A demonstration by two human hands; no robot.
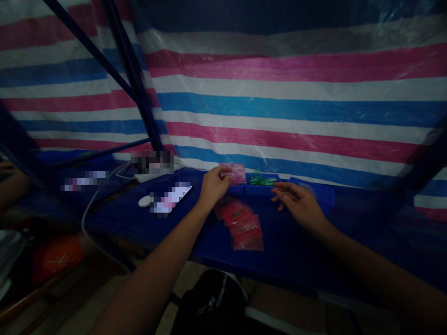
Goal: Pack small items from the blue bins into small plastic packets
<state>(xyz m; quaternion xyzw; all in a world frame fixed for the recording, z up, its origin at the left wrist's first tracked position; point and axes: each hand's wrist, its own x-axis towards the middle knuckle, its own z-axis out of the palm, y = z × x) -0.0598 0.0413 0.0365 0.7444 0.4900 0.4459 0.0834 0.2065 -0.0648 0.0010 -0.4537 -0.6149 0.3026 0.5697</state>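
My left hand (pixel 216 184) is closed at the left edge of a pinkish-red clear plastic bag (pixel 238 173), with thumb and fingers pinched on it above a blue bin (pixel 238 189). Below that hand, several red plastic bags (pixel 246 228) lie overlapped in a row on the blue table; small contents show dimly inside some. To the right, my right hand (pixel 296 200) hovers with bent fingers apart, and I see nothing held in it. Its fingertips are beside a blue bin (pixel 256 190) of small green packets (pixel 261 180), too dim to make out closely.
Another blue bin (pixel 323 193) sits behind my right hand. Left on the table (pixel 139 221) are a phone (pixel 171 199), a white rounded object (pixel 145 201) and a white power strip (pixel 157 172) with cables. Blue metal posts and a striped tarp (pixel 296 111) stand behind. Another person's arm (pixel 12 186) shows far left.
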